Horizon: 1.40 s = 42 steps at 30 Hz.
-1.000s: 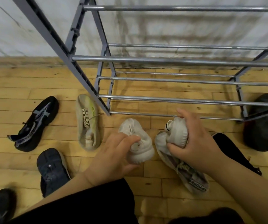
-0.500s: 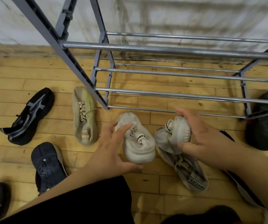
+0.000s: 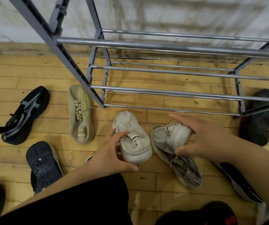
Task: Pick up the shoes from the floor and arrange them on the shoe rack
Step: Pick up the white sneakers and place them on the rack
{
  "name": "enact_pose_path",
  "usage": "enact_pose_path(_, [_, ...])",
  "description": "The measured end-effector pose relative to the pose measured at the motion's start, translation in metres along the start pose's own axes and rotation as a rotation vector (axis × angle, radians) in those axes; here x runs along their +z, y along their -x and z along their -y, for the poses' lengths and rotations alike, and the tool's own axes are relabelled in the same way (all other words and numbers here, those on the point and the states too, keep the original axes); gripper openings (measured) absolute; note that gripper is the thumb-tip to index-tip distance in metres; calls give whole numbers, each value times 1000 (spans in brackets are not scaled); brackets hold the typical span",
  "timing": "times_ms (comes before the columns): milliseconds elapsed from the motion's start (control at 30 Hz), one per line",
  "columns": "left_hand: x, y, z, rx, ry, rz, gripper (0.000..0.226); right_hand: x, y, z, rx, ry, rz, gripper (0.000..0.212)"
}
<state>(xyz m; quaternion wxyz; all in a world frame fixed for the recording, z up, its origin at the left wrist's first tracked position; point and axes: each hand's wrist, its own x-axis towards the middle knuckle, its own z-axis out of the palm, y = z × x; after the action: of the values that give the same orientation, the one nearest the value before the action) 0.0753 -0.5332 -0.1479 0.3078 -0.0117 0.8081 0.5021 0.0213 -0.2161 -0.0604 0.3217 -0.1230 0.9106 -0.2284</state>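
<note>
Two white sneakers lie on the wooden floor just in front of the grey metal shoe rack (image 3: 171, 46). My left hand (image 3: 112, 153) holds the left white sneaker (image 3: 133, 138) at its heel, fingers in the opening and thumb under the sole edge. My right hand (image 3: 206, 138) grips the right white sneaker (image 3: 176, 137), which is tipped up on top of a grey sneaker (image 3: 184, 169). The rack's shelves of chrome bars hold no shoes.
On the left lie a black mesh shoe (image 3: 21, 116), a beige-and-yellow sneaker (image 3: 80, 114) and an upturned dark shoe (image 3: 42, 166). A dark grey shoe (image 3: 258, 117) sits by the rack's right leg. A black shoe (image 3: 241, 182) lies under my right forearm. The wall stands behind the rack.
My left hand let go of the left white sneaker's top, opened, then took hold of its heel. My right hand kept hold of the other sneaker. The view tilted downward.
</note>
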Motion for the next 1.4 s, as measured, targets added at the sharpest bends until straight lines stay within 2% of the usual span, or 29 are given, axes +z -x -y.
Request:
enact_pose_path(133, [-12,6,-19,9,2,-54,109,4,-4,13,12,1,-30,103])
enact_pose_path(267, [-40,30,-55,-9,-67,-20,100,-10,5,33,16,-15,-61,99])
enact_pose_path(400, [-74,68,-111,-4,-156,19,84,-63,42,66,-44,-48,-135,83])
enact_pose_path(600, [-103,145,-221,167,-246,30,64,-143,136,112,-134,-18,-209,78])
enact_pose_path(733, [-95,196,-291,269,-244,23,76,-184,205,134,-181,-38,-344,74])
enact_pose_path(867, [-76,231,-354,410,-235,-17,74,-208,264,131,-248,-207,-573,75])
enact_pose_path(1000, [-53,249,-406,572,-200,-105,70,-207,303,105,-334,-557,-818,57])
enact_pose_path(1067, [-43,248,-423,664,-219,-178,72,-210,312,94,-356,-663,-910,55])
enact_pose_path(1133, [-35,237,-426,745,-257,-300,82,-214,317,86,-396,-724,-998,57])
enact_pose_path(1233, [-31,210,-417,782,-277,-465,87,-223,315,74,-456,-800,-1107,45])
enact_pose_path(1333, [-38,185,-411,764,-328,-529,83,-231,307,71,-504,-806,-1191,42])
enact_pose_path(1400, [-46,170,-414,748,-282,-556,90,-232,298,73,-506,-782,-1238,48])
